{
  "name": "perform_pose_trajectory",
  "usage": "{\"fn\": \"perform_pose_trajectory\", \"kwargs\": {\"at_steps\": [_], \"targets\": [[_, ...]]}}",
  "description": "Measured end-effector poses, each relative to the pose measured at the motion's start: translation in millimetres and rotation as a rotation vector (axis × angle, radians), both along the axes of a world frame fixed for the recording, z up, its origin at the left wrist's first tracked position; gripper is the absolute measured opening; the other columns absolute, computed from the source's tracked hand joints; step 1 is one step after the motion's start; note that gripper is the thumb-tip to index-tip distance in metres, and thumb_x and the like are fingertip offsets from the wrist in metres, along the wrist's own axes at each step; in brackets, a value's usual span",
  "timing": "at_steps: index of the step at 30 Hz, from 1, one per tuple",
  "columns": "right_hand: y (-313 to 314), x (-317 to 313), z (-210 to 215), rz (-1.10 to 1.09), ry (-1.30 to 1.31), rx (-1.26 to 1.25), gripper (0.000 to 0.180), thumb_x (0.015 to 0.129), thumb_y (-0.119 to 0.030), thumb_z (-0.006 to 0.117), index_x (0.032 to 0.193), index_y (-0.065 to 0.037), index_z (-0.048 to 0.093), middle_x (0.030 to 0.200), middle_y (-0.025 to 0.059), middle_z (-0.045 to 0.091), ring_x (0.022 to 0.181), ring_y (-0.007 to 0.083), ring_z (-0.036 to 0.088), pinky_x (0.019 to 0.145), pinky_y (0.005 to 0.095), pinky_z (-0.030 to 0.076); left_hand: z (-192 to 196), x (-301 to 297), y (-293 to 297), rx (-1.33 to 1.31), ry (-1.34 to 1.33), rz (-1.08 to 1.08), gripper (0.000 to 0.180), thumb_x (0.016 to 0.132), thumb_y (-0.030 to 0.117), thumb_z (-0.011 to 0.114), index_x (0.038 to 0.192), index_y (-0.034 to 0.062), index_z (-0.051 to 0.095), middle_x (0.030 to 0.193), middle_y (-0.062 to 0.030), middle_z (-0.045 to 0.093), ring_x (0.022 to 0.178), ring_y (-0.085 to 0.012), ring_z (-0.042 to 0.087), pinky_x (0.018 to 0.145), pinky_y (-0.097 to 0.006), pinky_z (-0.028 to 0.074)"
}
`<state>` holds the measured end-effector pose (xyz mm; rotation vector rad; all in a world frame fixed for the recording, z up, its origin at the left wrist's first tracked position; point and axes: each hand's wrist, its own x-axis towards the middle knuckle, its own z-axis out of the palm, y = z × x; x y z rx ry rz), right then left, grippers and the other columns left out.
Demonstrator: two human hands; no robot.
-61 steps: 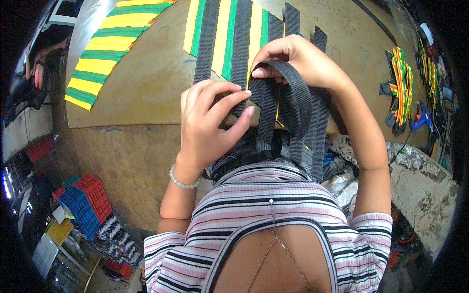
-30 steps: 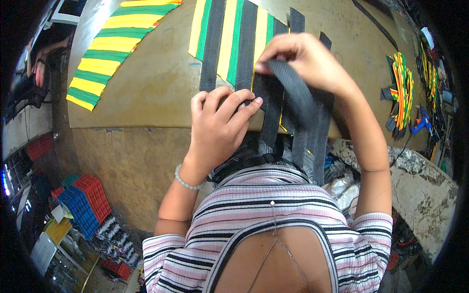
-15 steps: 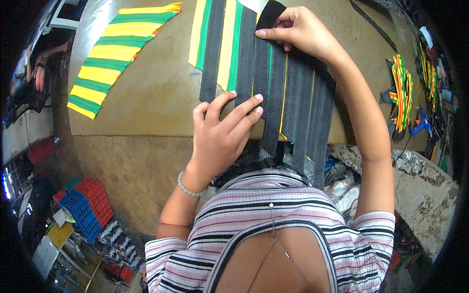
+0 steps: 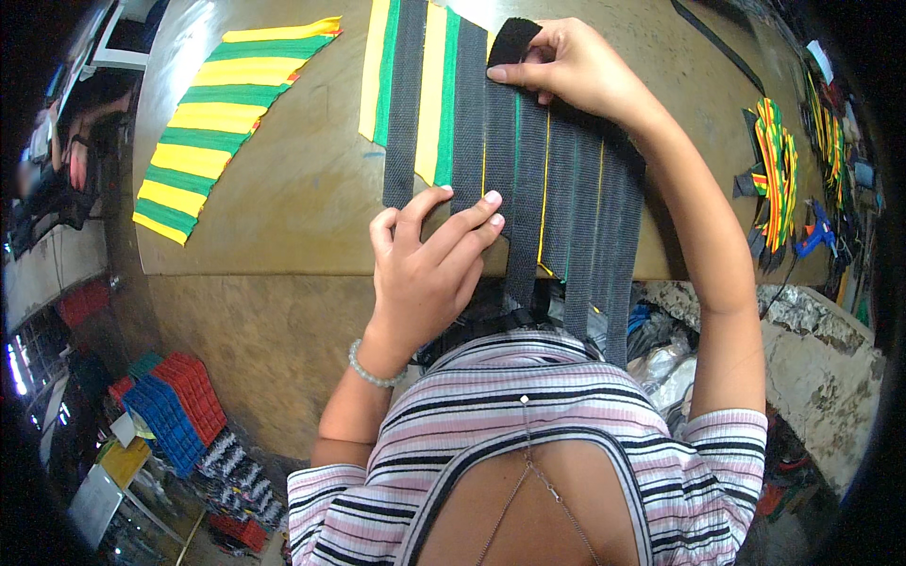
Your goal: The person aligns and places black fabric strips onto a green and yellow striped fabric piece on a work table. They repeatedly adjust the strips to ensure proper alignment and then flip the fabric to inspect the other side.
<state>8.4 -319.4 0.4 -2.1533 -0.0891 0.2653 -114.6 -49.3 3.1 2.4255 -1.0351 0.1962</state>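
I am looking down at a wooden table (image 4: 283, 189) where black webbing straps (image 4: 557, 198) are being laid lengthwise over a panel of yellow and green bands (image 4: 429, 85). By my judgement the laying is well along: straps are covering most of the panel's right part and hanging over the table's near edge, while the left part is still showing yellow and green between two straps set apart.

My left hand (image 4: 429, 259) is lying nearly flat and open at the near edge, fingertips pressing down on the lower part of a strap and gripping nothing that I can see. My right hand (image 4: 576, 66) is reaching toward the far edge, thumb and fingers pinched on the folded top end of one black strap (image 4: 514, 42), which is curling up off the panel.

Counting: I am making out about seven black straps, though the ones on the right are lying edge to edge and I cannot be sure. There is one panel under them, and one second woven mat of yellow and green stripes (image 4: 222, 123) lying apart toward the table's left edge. Near the right edge one bundle of multicoloured woven pieces (image 4: 774, 174) is lying, with one blue glue gun (image 4: 816, 231) just beside it
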Motion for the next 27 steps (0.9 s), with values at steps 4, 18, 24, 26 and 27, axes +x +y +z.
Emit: {"fn": "perform_pose_trajectory", "kwargs": {"at_steps": [4, 18, 24, 26, 27], "targets": [[4.1, -0.7, 6.7, 0.016, 0.037, 0.011, 0.033, 0.089, -0.029, 0.082, 0.080, -0.001, 0.068, 0.065, -0.0007, 0.061, 0.054, 0.0072, 0.058, 0.051, 0.0234, 0.049, 1.3, 0.1, 0.5, 0.008, 0.012, -0.004, 0.032, 0.085, 0.016, 0.068, 0.117, 0.0182, 0.072, 0.135, 0.0101, 0.065, 0.124, -0.0236, 0.053, 0.095, -0.044, 0.035], [13.4, -6.0, 21.7, 0.054, -0.058, -0.056, 0.025, 0.088, -0.022, 0.081, 0.091, 0.000, 0.071, 0.068, 0.0051, 0.067, 0.054, 0.0108, 0.063, 0.051, 0.0291, 0.052, 2.3, -0.9, 1.7, -0.012, 0.066, -0.006, 0.035, 0.081, 0.008, 0.068, 0.115, 0.0187, 0.073, 0.135, 0.0088, 0.067, 0.125, -0.0266, 0.052, 0.098, -0.047, 0.035], [11.1, -6.4, 17.6, 0.055, -0.063, -0.005, 0.024, 0.087, -0.022, 0.081, 0.095, -0.001, 0.072, 0.069, 0.0053, 0.068, 0.056, 0.0108, 0.062, 0.053, 0.0297, 0.052, 6.1, 3.5, -0.8, -0.012, 0.024, -0.027, 0.031, 0.083, 0.013, 0.069, 0.114, 0.0171, 0.072, 0.133, 0.0081, 0.066, 0.119, -0.0246, 0.054, 0.095, -0.045, 0.036], [9.4, -5.1, 14.3, 0.047, -0.040, -0.035, 0.024, 0.087, -0.022, 0.081, 0.096, -0.001, 0.072, 0.070, 0.0054, 0.069, 0.055, 0.0112, 0.062, 0.053, 0.0300, 0.052, 13.9, 7.3, -5.2, -0.014, 0.038, -0.029, 0.028, 0.082, 0.012, 0.070, 0.110, 0.0164, 0.073, 0.126, 0.0061, 0.069, 0.112, -0.0247, 0.056, 0.093, -0.044, 0.037], [8.8, -4.2, 12.0, 0.074, -0.083, -0.020, 0.024, 0.087, -0.022, 0.081, 0.096, -0.001, 0.072, 0.070, 0.0054, 0.069, 0.055, 0.0113, 0.062, 0.053, 0.0302, 0.052, 18.9, 9.6, -8.0, -0.006, 0.051, -0.026, 0.025, 0.082, 0.011, 0.070, 0.106, 0.0159, 0.073, 0.121, 0.0044, 0.071, 0.108, -0.0249, 0.057, 0.092, -0.043, 0.039]]}}
